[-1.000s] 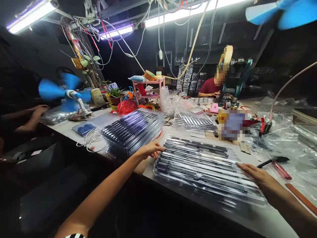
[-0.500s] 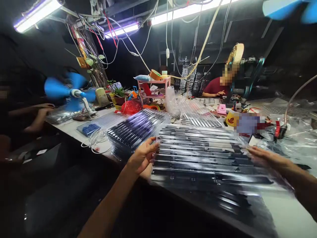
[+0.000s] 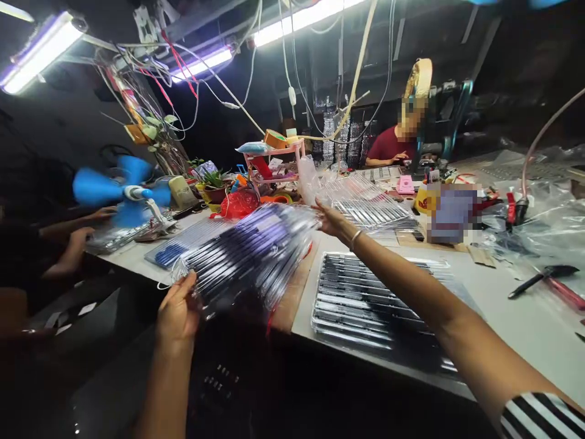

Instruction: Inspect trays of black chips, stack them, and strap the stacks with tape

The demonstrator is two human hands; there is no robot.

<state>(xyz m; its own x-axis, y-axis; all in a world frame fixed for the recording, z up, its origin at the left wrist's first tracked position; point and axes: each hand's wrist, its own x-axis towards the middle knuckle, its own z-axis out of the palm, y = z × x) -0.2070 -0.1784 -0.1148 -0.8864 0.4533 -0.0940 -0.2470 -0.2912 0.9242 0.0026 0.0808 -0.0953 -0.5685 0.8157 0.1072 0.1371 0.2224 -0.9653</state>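
Note:
A clear plastic tray (image 3: pixel 237 247) with rows of slender dark pieces is between my hands, slightly tilted and blurred by motion. My left hand (image 3: pixel 180 305) grips its near left corner, thumb on top. At the far right edge, the fingers of my right hand (image 3: pixel 333 221) are closed on the tray's rim. Beneath its right side more clear plastic trays (image 3: pixel 286 271) show, partly hidden. A second filled tray (image 3: pixel 351 302) lies flat on the white table (image 3: pixel 304 305), under my right forearm.
A blue fan (image 3: pixel 130 192) spins at the left, near another person's hands (image 3: pixel 80 244). Behind are a red plastic bag (image 3: pixel 240 202), a pink rack (image 3: pixel 274 160) and silvery trays (image 3: pixel 365 201). A hammer (image 3: pixel 543 277) lies right. Across the table sits a person in dark red (image 3: pixel 384 146).
The tray held in front now lies on the table, let go by both hands. My hands have moved left and taken hold of the tray on the left stack.

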